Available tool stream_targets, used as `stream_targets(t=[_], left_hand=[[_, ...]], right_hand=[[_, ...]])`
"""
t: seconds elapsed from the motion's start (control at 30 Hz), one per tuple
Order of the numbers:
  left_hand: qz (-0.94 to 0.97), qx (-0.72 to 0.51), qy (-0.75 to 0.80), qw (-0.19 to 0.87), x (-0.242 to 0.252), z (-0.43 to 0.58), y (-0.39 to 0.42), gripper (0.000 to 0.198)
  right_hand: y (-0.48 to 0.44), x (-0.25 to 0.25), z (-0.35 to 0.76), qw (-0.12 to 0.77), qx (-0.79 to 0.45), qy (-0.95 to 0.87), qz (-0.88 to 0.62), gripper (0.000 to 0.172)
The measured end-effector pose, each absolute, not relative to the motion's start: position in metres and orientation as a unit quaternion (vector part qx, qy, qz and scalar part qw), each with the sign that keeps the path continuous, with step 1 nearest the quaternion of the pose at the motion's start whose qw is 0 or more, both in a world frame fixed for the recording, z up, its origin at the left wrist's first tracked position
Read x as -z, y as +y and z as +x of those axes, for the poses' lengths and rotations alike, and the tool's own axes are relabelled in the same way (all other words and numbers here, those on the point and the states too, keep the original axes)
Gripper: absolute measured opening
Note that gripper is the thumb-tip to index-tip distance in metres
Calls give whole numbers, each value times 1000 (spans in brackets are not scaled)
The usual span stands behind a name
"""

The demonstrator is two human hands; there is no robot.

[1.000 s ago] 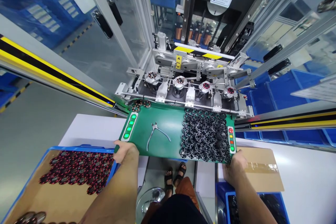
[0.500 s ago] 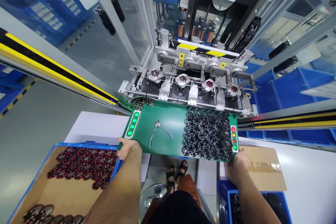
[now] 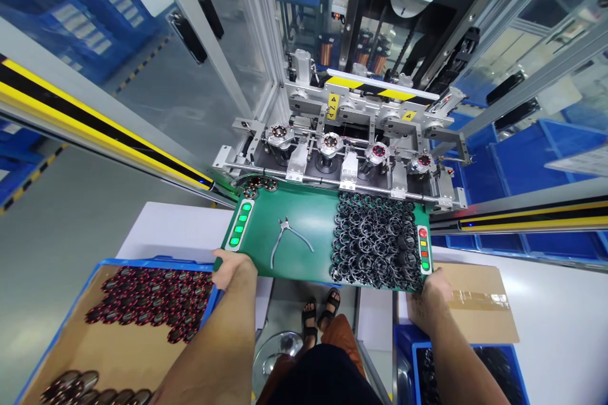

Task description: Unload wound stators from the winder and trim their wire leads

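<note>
My left hand (image 3: 232,267) is closed round the front left corner of a green worktop (image 3: 313,202), close to a panel of green lit buttons (image 3: 241,225). At the opposite corner my right hand (image 3: 436,289) grips the edge below a panel of coloured buttons (image 3: 424,250). The fingers of both hands are partly hidden. Between them, side cutters (image 3: 285,226) with grey handles lie spread on the worktop. Many black ring-shaped motor cores (image 3: 373,240) stand in rows on the right. A few copper-wound stators (image 3: 251,192) sit at the back left corner.
Behind the worktop a winding machine (image 3: 349,171) carries several cores on its fixtures. Yellow-black striped posts (image 3: 142,145) flank it. A blue bin (image 3: 156,259) of wound stators stands at left. Cardboard (image 3: 479,323) and another blue bin (image 3: 517,367) are at right.
The machine's upper clamp assembly, with its striped bar, has shifted slightly to the right in view. Both hands, the side cutters and the cores on the worktop stay in place.
</note>
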State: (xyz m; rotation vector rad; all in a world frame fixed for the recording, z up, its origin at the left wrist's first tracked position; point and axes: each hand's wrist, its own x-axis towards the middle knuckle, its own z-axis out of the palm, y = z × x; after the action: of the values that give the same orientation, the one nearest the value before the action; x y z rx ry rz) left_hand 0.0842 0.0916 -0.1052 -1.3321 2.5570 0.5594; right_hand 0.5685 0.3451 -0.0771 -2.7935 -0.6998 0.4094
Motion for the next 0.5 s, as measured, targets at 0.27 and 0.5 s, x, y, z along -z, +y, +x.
stream_targets(t=[0.27, 0.5], left_hand=[[-461, -184, 862, 96, 112, 82, 90, 76], [-461, -203, 857, 107, 115, 82, 88, 84]], right_hand=[[343, 66, 560, 105, -174, -206, -957, 44], [342, 68, 562, 108, -165, -218, -956, 46]])
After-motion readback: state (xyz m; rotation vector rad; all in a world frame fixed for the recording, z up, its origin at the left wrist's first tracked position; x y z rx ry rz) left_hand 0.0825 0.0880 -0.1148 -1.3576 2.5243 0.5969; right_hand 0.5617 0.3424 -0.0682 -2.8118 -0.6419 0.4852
